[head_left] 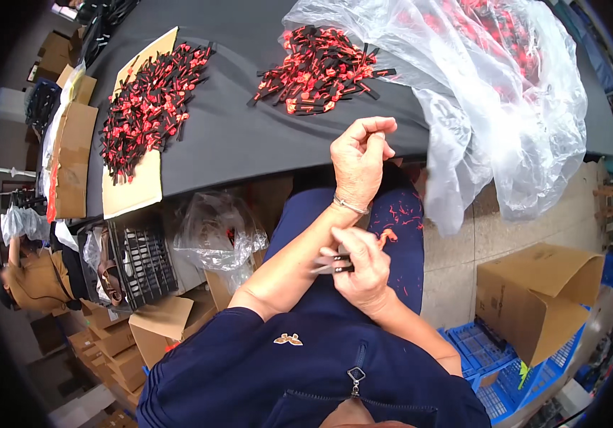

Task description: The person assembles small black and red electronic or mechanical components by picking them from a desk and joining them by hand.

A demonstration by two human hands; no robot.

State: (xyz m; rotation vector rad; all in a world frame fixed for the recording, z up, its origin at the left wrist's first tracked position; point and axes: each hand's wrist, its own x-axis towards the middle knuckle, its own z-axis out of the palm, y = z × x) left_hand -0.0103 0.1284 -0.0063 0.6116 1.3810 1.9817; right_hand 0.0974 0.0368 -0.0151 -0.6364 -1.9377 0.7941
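Observation:
My left hand (pixel 361 162), with a bracelet at the wrist, reaches to the table's near edge. Its fingers are curled and thumb and forefinger come together; whatever they pinch does not show. Lower down, over my left forearm, my right hand (pixel 363 274) is closed round what look like small thread snips (pixel 342 263), their metal end blurred. An orange scrap (pixel 388 236) shows just beyond the right fingers; whether it touches them I cannot tell. Beyond my left hand lies a heap of black and red-orange small strips (pixel 318 70).
A second heap of strips (pixel 153 100) covers cardboard (pixel 134 192) at the table's left. A clear plastic bag (pixel 506 135) of red pieces hangs over the right edge. Red thread bits (pixel 408 214) dot my trousers. An open carton (pixel 528 296) stands on blue crates (pixel 474 349).

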